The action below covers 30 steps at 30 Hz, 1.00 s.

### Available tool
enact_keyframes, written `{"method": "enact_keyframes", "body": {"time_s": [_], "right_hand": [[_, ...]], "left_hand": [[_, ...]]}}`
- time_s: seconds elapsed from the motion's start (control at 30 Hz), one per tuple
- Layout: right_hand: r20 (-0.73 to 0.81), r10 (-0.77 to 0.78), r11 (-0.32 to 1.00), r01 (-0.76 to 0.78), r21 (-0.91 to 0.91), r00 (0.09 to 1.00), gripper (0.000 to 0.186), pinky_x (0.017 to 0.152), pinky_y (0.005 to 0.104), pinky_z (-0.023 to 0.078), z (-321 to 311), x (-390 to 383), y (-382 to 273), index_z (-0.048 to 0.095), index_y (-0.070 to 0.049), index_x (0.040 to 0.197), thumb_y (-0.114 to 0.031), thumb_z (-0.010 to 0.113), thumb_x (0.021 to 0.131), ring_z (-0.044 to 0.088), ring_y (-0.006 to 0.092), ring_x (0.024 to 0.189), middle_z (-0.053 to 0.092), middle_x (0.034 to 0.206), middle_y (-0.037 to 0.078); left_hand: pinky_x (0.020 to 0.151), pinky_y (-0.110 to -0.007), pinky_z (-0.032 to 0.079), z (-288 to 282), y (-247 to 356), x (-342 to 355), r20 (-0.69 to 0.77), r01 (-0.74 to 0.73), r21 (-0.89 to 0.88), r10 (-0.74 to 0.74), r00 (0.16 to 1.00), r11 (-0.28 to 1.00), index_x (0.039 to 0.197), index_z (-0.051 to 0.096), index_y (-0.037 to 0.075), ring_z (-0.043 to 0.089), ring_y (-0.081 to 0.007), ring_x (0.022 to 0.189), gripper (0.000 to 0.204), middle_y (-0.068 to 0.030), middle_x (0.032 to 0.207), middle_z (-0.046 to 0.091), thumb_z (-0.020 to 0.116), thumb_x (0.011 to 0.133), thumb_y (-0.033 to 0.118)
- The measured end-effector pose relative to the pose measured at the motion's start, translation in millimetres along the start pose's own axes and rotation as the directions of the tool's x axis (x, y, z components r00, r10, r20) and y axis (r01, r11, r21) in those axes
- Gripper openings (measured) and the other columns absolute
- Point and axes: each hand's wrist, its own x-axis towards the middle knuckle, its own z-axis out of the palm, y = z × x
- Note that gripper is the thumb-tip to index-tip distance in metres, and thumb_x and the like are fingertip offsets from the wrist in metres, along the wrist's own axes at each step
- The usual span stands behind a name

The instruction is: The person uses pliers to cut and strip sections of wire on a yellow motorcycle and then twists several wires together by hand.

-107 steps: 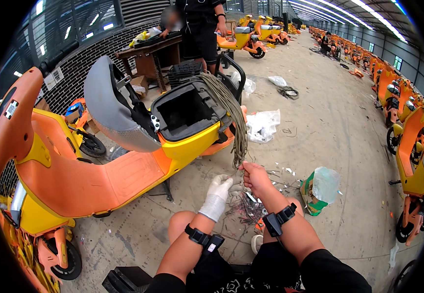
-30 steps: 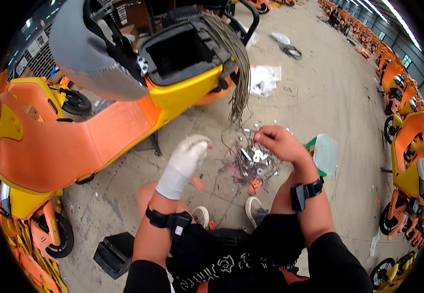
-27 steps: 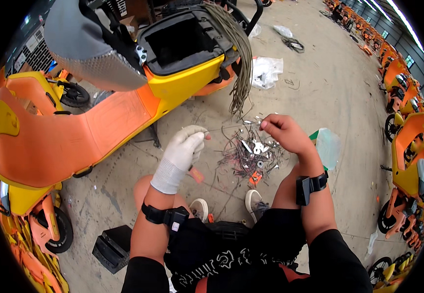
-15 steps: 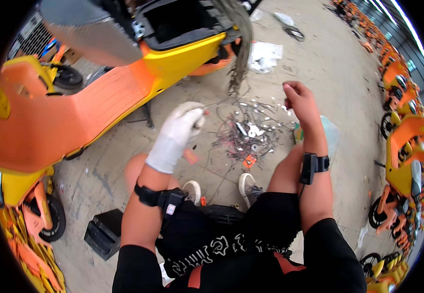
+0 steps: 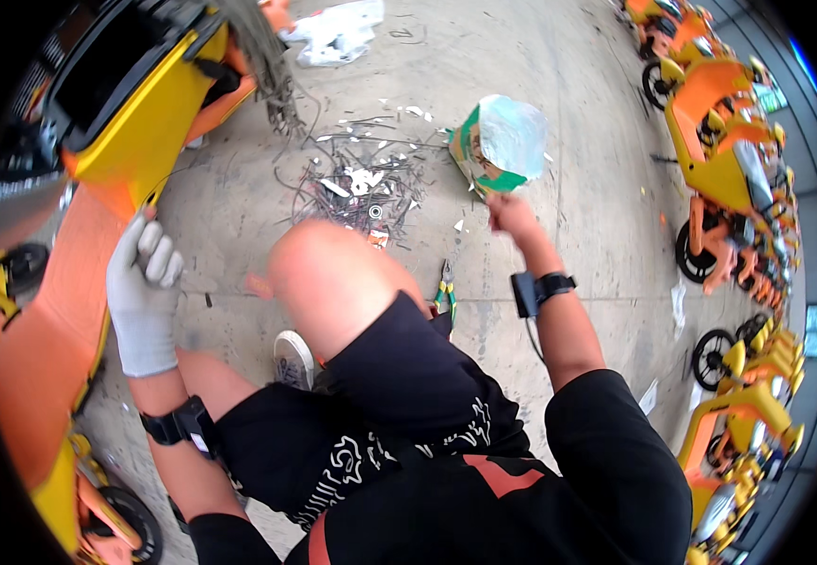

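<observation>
My gloved left hand (image 5: 145,268), at the left beside the yellow and orange scooter (image 5: 126,122), is closed with thumb and finger pinched on a thin dark wire (image 5: 173,172). My bare right hand (image 5: 508,213) is blurred, its fingers curled, just below a green bag with a pale top (image 5: 493,146); what it holds, if anything, I cannot make out. Green and yellow pliers (image 5: 445,292) lie on the floor beside my raised bare knee (image 5: 323,282). A bundle of grey cords (image 5: 272,75) hangs from the scooter's rear.
A pile of wire offcuts and white scraps (image 5: 361,179) lies on the concrete floor (image 5: 597,235) in front of me. A white plastic sheet (image 5: 333,33) is farther off. Rows of scooters (image 5: 710,141) line the right side, and more stand at the lower left.
The view has swung round, shifting the scooter leftward. My hands have moved apart, the left toward the scooter, the right beside the bag. My knee is raised mid-view and the pliers now show.
</observation>
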Motion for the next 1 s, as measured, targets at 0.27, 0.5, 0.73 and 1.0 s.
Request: {"method": "enact_keyframes", "body": {"time_s": [0.27,0.5,0.73,1.0], "right_hand": [[0.157,0.445,0.869,-0.382,-0.315,0.882,0.039,0.064,0.0413,0.056,111.5,-61.2,239.9,0.067,0.003,0.081,-0.033,0.056,0.091,0.069,0.029,0.061,0.067,0.065,0.018],[0.116,0.217,0.7,-0.072,-0.71,0.969,0.068,0.087,0.0499,0.051,167.5,-22.4,242.8,0.071,-0.001,0.098,-0.062,0.042,0.093,0.065,0.0435,0.1,0.068,0.098,0.027],[0.471,0.189,0.652,0.249,-0.717,0.862,0.042,0.069,0.0479,0.055,151.4,-18.4,227.9,0.062,-0.001,0.103,-0.04,0.048,0.096,0.069,0.0397,0.077,0.069,0.085,0.023],[0.438,0.317,0.79,0.021,-0.612,0.841,0.047,0.062,0.0432,0.05,140.8,-33.5,190.2,0.061,0.002,0.086,-0.04,0.046,0.099,0.063,0.0344,0.067,0.063,0.08,0.021]], "left_hand": [[0.043,-0.021,0.025,31.5,-21.4,-13.9,-0.144,-0.006,0.158,0.029,0.989,0.987,0.114,0.055,0.004,0.027,-0.0045,0.046,0.025,0.0065,0.064,0.035,0.046,0.105,0.026],[0.047,-0.028,0.037,41.9,-14.4,-15.9,-0.164,-0.033,0.279,0.082,0.983,0.96,0.115,0.053,0.002,0.044,-0.0109,0.052,0.025,0.0008,0.068,0.048,0.051,0.102,0.023],[0.056,-0.029,0.05,40.8,-8.9,-57.3,-0.177,-0.198,0.344,0.271,0.946,0.918,0.12,0.055,0.0,0.06,-0.0123,0.065,0.028,-0.0062,0.091,0.066,0.053,0.099,0.018],[0.059,-0.025,0.049,43.4,-23.0,-96.6,-0.244,-0.12,0.437,0.246,0.938,0.892,0.119,0.057,-0.002,0.061,-0.0093,0.067,0.029,-0.0068,0.093,0.067,0.049,0.097,0.015]]}}
